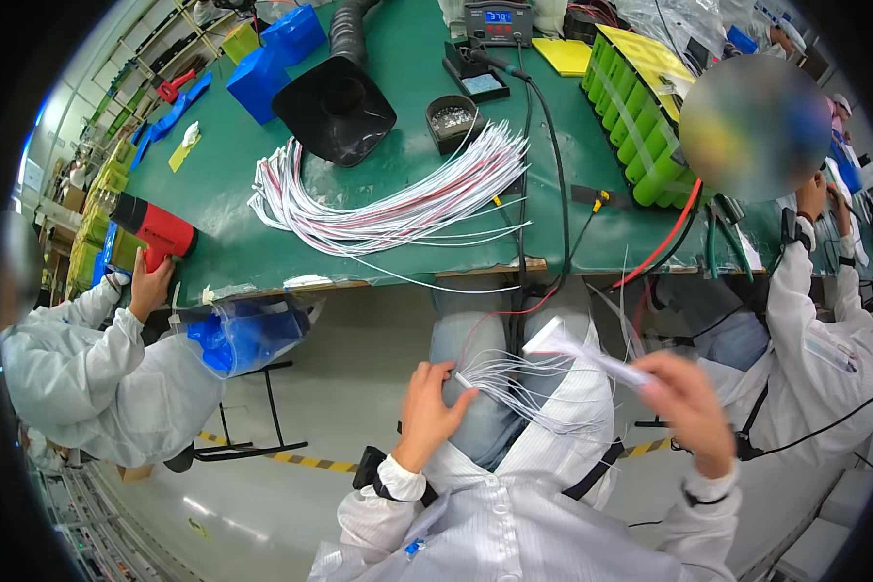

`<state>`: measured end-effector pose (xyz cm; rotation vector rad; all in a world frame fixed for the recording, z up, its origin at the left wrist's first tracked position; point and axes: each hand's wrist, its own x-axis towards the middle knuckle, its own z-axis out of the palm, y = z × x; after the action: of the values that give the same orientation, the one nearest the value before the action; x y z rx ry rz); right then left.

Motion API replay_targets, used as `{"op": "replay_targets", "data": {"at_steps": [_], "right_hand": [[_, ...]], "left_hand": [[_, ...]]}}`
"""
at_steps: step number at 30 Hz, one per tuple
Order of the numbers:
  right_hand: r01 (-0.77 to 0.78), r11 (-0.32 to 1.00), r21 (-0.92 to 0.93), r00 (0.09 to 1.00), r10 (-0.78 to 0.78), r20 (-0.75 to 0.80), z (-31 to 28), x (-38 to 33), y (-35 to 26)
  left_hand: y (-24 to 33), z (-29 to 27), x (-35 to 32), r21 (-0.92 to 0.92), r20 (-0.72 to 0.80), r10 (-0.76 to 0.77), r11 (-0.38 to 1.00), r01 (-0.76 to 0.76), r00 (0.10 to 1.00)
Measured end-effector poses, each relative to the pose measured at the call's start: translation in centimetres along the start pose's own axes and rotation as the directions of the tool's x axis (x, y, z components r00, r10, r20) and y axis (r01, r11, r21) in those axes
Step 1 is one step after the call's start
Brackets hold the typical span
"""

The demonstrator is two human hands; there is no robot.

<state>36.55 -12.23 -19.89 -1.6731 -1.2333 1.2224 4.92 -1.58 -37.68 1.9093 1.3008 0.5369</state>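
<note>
Although the left hand (431,411) grips the gathered wires (495,381), their ends splay loose; the right hand (691,412) grips a blurred white strip (606,365).

There are two wire bundles (398,206) (485,380) and one black hood (332,114)

Bright digits (498,17) on the small blue display (506,16) of a dark soldering-station control box (472,27).

The bare left hand (427,419) extends upward from the white-sleeved left forearm (373,514); its thumb and forefinger form a pinch, tips close together. The bare right hand (696,412), motion-blurred, angles inward above the white-sleeved right forearm (705,532), fingers (662,372) curled in a grip.
</note>
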Motion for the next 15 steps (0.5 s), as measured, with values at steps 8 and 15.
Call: {"op": "replay_targets", "data": {"at_steps": [8, 15], "right_hand": [[-0.116, 0.977, 0.176, 0.975, 0.146, -0.166, -0.9, -2.4, 8.1], [-0.158, 0.948, 0.277, 0.909, 0.249, -0.335, -6.2, -7.4, 8.5]], "left_hand": [[1.3, 0.0, 2.1, 0.138, 0.051, 0.152, 0.978, -0.157, 0.987], [1.4, 0.5, 3.6, 0.219, 0.087, 0.266, 0.935, -0.279, 0.960]]}}
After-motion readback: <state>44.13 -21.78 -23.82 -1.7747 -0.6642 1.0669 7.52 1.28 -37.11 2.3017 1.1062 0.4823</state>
